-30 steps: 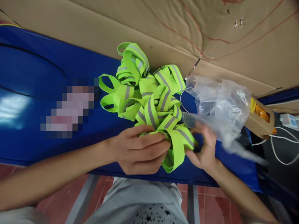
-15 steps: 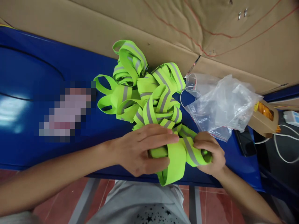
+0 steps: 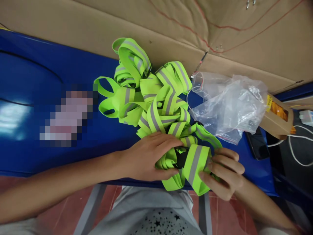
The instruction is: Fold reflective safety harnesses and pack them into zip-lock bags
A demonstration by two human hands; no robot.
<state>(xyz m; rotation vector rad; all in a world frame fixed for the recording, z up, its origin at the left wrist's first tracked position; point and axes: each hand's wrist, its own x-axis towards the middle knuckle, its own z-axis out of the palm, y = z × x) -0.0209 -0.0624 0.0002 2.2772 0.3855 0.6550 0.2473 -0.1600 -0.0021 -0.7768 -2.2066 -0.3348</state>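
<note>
A tangled pile of neon-green straps with grey reflective stripes [image 3: 149, 98] lies on a blue table [image 3: 34, 81]. At the table's near edge my left hand [image 3: 146, 158] is closed on a bunch of the strap, thumb underneath. My right hand [image 3: 226, 174] grips a wide folded end of the same strap [image 3: 195, 166], fingers curled round it. A black buckle [image 3: 181, 157] shows between the two hands.
A crumpled clear plastic bag [image 3: 230, 107] lies right of the pile. A brown carton [image 3: 277, 119], a dark phone [image 3: 255, 147] and white cables [image 3: 297, 153] sit at the far right. Cardboard sheets [image 3: 171, 29] stand behind the table. Red floor tiles lie below.
My right hand let go of the plastic bag, took hold of the strap end and pulled it toward me. My left hand kept its hold on the strap bunch.
</note>
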